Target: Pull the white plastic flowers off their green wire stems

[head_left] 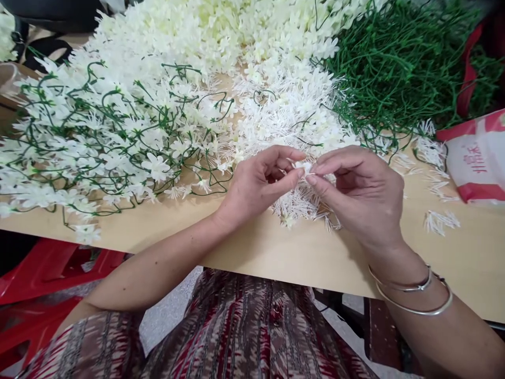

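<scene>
Both hands meet above the front of the table. Between the thumb and fingers of my left hand (266,176) is a small white artificial flower (303,166). My right hand (357,184) pinches at the flower's right side with thumb and forefinger; a thin white piece seems to be between those fingertips, though it is too small to make out fully. Just beneath and behind the hands lies a heap of white plastic stamen pieces (272,123). To the left, white flowers joined to green plastic stems (118,131) are spread in a tangled pile.
A large pile of loose white petals (189,31) covers the back of the table (252,242). Green plastic stems (390,63) are heaped at the back right, beside a red and white bag (479,158). A red plastic stool (59,268) stands below the left edge.
</scene>
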`<state>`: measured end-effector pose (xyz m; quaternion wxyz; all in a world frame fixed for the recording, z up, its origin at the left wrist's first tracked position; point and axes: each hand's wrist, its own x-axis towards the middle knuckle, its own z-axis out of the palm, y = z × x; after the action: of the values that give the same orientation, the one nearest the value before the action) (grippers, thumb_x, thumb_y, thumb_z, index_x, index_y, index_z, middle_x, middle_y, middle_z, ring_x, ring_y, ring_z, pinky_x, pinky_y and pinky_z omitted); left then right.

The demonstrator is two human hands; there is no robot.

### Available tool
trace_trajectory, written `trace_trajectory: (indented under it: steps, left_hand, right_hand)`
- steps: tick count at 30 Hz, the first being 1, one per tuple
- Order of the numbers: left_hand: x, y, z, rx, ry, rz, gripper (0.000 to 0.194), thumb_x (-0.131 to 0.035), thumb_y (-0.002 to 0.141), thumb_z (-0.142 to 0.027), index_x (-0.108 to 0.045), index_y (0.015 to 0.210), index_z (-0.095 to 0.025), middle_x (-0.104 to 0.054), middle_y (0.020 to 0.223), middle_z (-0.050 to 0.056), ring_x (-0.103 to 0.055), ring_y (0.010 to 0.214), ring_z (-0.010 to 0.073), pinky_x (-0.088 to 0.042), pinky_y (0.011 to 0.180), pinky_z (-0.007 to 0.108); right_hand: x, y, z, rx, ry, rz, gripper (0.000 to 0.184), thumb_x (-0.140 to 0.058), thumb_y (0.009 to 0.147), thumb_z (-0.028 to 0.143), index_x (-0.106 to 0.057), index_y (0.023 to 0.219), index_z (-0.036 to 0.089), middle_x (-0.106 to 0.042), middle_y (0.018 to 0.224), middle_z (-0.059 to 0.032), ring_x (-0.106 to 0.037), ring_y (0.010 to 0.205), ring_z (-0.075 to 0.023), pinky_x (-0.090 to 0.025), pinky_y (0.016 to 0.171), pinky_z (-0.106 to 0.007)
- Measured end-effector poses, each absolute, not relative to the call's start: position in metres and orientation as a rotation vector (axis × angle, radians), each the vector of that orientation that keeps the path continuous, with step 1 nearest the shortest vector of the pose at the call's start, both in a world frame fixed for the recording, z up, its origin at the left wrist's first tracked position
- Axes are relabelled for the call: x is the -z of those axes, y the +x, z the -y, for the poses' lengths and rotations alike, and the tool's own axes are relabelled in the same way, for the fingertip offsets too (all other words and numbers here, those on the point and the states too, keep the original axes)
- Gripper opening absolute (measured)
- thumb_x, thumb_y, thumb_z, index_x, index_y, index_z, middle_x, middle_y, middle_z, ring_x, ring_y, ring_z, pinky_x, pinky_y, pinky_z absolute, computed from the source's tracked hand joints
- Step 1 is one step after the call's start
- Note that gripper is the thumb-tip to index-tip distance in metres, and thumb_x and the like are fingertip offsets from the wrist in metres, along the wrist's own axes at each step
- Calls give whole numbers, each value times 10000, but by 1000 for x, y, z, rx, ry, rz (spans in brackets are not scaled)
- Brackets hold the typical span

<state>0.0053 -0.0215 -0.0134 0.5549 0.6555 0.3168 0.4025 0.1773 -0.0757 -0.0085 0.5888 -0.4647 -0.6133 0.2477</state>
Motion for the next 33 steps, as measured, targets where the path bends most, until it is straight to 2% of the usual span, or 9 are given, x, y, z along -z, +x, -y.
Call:
trace_trajectory:
  steps: [5,10,15,23,25,28,33]
  left_hand:
    - [15,5,16,-1054,1526,-789,165,-764,920,-327,-647,923,-212,-635,741,-17,-610,631,92,-474,551,215]
    - [8,2,12,-1172,1507,-800,172,-754,939,-340,-636,954,-216,-689,790,-7,-702,749,120,-558,654,233]
    - [5,1,12,-1145,1520,-825,177,-738,955,-358,-646,987,-210,-713,780,-7,-739,765,131,-597,676,241]
    - [6,0,16,-1125,1601,-829,216,-712,962,-441,-668,993,-232,-687,760,-27,-749,747,130,-620,678,233]
    - [7,0,16,-1132,1620,-833,234,-705,965,-458,-669,1005,-230,-697,772,-20,-748,742,132,-628,680,242]
    - [10,1,15,-1120,1627,-847,263,-695,970,-471,-667,1022,-215,-715,791,-6,-750,741,134,-632,679,248]
    - [14,1,13,-1008,1569,-849,339,-688,959,-516,-659,1005,-182,-742,828,13,-751,746,121,-602,657,208]
  right_hand:
    - [9,181,73,-467,-1054,1426,122,-797,837,220,-705,864,295,-683,824,6,-663,791,-184,-563,745,-375]
    - [15,188,74,-431,-1147,1622,154,-740,874,167,-710,898,315,-684,834,-1,-661,816,-214,-530,772,-410]
    - [9,186,76,-399,-1144,1919,167,-682,909,139,-705,921,304,-723,885,-11,-690,851,-224,-542,787,-414]
    - [12,195,73,-268,-1166,2174,183,-715,906,228,-705,1037,354,-727,988,-19,-657,951,-266,-512,874,-478]
    - [15,199,72,-261,-1206,2208,153,-740,890,255,-705,1011,343,-717,975,-25,-646,950,-279,-503,871,-489]
    - [17,203,69,-220,-1280,2154,116,-708,903,205,-691,912,320,-704,885,-16,-644,895,-264,-498,844,-470]
    - [14,201,70,-194,-1396,1830,130,-707,892,181,-702,850,304,-723,839,-9,-663,819,-231,-507,793,-422]
